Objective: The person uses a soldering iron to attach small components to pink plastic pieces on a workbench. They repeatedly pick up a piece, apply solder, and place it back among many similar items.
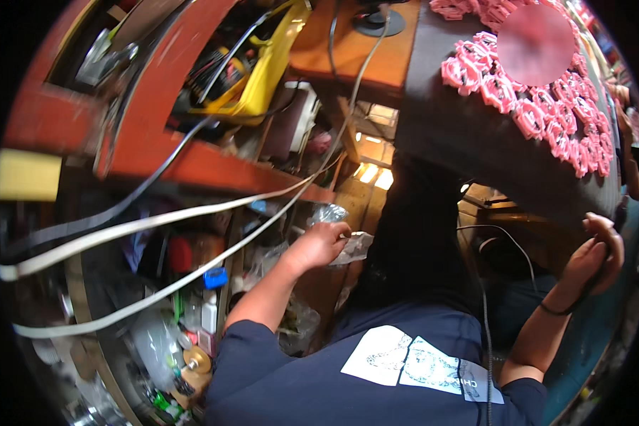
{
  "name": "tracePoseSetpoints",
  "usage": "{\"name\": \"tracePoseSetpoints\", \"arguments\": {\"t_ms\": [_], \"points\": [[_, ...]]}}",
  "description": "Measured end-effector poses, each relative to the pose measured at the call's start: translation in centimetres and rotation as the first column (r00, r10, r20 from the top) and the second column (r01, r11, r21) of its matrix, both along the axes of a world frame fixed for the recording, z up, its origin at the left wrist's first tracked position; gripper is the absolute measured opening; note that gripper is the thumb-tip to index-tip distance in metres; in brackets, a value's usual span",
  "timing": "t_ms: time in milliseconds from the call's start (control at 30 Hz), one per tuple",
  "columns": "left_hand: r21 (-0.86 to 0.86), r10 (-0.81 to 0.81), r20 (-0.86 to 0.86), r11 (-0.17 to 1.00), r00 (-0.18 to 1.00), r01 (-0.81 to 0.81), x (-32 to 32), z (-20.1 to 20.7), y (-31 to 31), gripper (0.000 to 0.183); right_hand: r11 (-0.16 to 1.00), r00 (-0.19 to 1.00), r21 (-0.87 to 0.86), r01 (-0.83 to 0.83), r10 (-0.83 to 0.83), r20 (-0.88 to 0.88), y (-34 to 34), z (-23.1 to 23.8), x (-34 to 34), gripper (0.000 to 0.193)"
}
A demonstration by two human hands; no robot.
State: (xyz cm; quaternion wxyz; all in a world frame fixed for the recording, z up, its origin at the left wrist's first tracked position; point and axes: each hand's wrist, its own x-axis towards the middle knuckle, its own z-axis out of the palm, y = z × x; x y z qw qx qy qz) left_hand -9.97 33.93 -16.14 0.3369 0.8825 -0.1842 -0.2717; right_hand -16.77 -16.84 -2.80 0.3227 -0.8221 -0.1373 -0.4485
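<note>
My left hand (pixel 318 245) is over the gap beside the shelves, left of my dark-clothed legs. Its fingers are curled closed, and crinkled clear plastic (pixel 355 248) shows right beside them. Whether the fingers grip that plastic or something smaller is hidden. At the right, my right hand (pixel 595 259) is raised near the corner of a dark tabletop (pixel 447 106), its fingers loosely bent and apart, with nothing visible in them. A dark band circles that wrist. Many small pink plastic pieces (pixel 539 117) lie clustered on the tabletop, beyond the right hand.
White cables (pixel 177 213) sweep across the left side. A yellow bin (pixel 259 78) holding tools sits in a red-orange wooden frame (pixel 199 160). Cluttered shelves below carry bottles and a blue box-like item (pixel 215 277). A dark cord (pixel 485 334) hangs down over my shirt.
</note>
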Motion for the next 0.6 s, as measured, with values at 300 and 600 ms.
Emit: {"name": "tracePoseSetpoints", "arguments": {"t_ms": [300,600], "points": [[-0.363,0.147,0.103,0.926,0.984,-0.1,-5.5,21.3,2.3,0.01,0.956,0.965,0.133,-0.26,0.262,0.006,11.3,-2.0,-7.2,0.031],[-0.44,-0.186,0.53,0.774,0.828,0.455,-3.5,26.3,-1.5,0.017,0.768,0.782,0.287,-0.572,0.617,-0.092,21.4,-0.9,-5.2,0.05]]}}
